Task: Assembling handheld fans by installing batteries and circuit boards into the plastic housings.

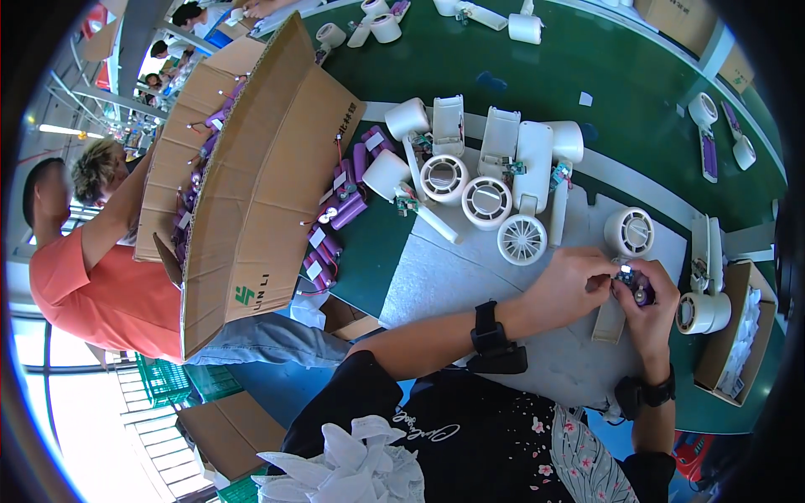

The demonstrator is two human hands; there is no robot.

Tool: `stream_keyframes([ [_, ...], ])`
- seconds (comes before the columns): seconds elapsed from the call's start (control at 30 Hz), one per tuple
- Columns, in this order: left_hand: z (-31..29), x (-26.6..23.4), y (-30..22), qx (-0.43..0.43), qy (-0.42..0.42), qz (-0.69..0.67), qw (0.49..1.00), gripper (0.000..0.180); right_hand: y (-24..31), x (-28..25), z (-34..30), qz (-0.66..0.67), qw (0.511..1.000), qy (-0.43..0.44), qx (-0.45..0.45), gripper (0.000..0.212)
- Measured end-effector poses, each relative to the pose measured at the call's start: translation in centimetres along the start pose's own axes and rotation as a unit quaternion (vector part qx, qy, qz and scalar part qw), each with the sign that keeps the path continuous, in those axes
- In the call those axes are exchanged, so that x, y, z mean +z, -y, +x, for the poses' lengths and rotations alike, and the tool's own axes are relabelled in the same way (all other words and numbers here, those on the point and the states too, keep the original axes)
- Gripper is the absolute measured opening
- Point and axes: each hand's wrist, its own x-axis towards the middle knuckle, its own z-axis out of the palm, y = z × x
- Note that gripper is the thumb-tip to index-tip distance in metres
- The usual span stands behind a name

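Observation:
My right hand [652, 312] is closed round a small purple battery pack [642, 296] with a little circuit board [625, 273] at its upper end. Beside that board, my left hand [574, 281] has its thumb and finger pinched together; what lies between them is too small to make out. Just beyond the hands stands a white round fan head [629, 232] with a slotted grille. Below the fingers a pale, long fan handle shell [609, 323] lies on the grey mat [444, 281], partly covered by my right hand.
Several white fan heads and handle shells [533, 168] with circuit boards crowd the mat's far side. Purple battery packs [345, 205] lie beside a tilted cardboard box [281, 184] at left, with a person in an orange shirt [117, 281] behind it. A small carton [713, 369] stands at right.

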Motion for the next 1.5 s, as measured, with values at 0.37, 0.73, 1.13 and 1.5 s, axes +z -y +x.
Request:
stream_keyframes([
  [0.37, -0.4, 0.6, -0.5, -0.042, 0.009, -0.064, 0.997, 0.028, 0.8, 0.0, -1.0, 0.034, 0.994, 0.017, 0.106, 0.023],
  [0.73, -0.3, -0.3, -0.6, -0.059, 0.03, -0.048, 0.997, 0.025, 1.4, -0.4, -0.6, 0.082, 0.985, 0.069, 0.135, 0.02],
  [1.13, 0.3, -0.3, -0.1, -0.063, 0.066, -0.037, 0.995, 0.028, 1.6, -1.5, -0.4, 0.021, 0.989, 0.127, 0.074, 0.016],
  [1.5, 0.8, -0.7, -0.4, -0.134, 0.124, -0.068, 0.981, 0.033, 1.2, -0.9, -0.7, 0.025, 0.996, 0.082, 0.032, 0.02],
])
